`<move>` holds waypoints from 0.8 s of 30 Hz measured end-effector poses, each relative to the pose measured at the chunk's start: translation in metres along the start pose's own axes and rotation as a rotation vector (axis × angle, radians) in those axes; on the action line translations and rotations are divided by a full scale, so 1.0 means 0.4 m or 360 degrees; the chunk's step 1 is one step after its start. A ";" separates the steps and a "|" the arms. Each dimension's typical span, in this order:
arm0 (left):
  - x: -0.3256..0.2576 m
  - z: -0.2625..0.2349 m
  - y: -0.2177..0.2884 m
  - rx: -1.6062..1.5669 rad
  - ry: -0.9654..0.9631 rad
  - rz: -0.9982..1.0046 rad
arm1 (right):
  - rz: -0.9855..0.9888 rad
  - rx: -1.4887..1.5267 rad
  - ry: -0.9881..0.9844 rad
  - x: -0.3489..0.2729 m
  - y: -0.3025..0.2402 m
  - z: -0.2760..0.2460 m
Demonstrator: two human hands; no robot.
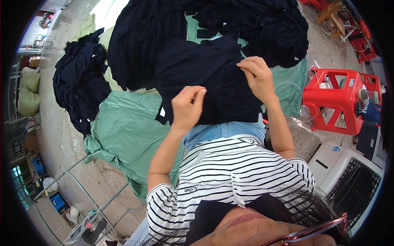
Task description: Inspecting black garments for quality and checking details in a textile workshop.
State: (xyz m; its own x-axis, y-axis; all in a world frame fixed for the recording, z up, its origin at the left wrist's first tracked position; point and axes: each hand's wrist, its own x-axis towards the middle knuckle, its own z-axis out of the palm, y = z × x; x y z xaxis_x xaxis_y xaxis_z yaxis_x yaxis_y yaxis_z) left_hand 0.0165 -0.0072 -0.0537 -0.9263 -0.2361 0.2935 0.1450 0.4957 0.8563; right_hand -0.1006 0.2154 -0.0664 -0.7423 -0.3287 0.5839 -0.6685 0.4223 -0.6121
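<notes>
A dark navy piece of cloth point(221, 98), perhaps a garment, lies spread over my lap. Above its left part, my left hand point(188, 105) is closed in a pinch, thumb against the fingers. My right hand point(259, 80) is closed too, its fingertips drawn together at the cloth's upper right edge. Whatever either pinch holds, if anything, is too small to make out. Large heaps of the same dark cloth, one heap point(143, 45) straight ahead and another heap point(262, 24) to the far right, surround the piece on my lap.
Green woven sheeting point(131, 135) lies on the floor under the heaps. Another dark cloth pile point(78, 78) sits at the left. A red plastic stool point(332, 82) stands at my right, near a white air cooler point(344, 172). A metal tube frame point(82, 180) is at lower left.
</notes>
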 end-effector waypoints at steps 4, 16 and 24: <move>-0.012 0.083 -0.020 0.0433 0.0109 0.0417 | 0.0019 -0.0497 -0.0076 0.099 0.070 0.045; -0.030 0.136 -0.025 0.1016 0.0176 0.0212 | -0.0323 -0.0140 0.0074 0.189 0.013 -0.118; -0.026 0.098 0.055 0.0093 0.0311 0.0585 | -0.0082 0.0275 0.0994 0.162 -0.196 -0.270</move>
State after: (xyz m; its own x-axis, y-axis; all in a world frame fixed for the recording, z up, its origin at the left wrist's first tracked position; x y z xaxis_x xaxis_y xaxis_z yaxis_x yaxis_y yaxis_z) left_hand 0.0156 0.0387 -0.0545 -0.7325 -0.1862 0.6548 0.4281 0.6219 0.6557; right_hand -0.0913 0.2523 0.0769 -0.5779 0.2299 0.7830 -0.7389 0.2599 -0.6217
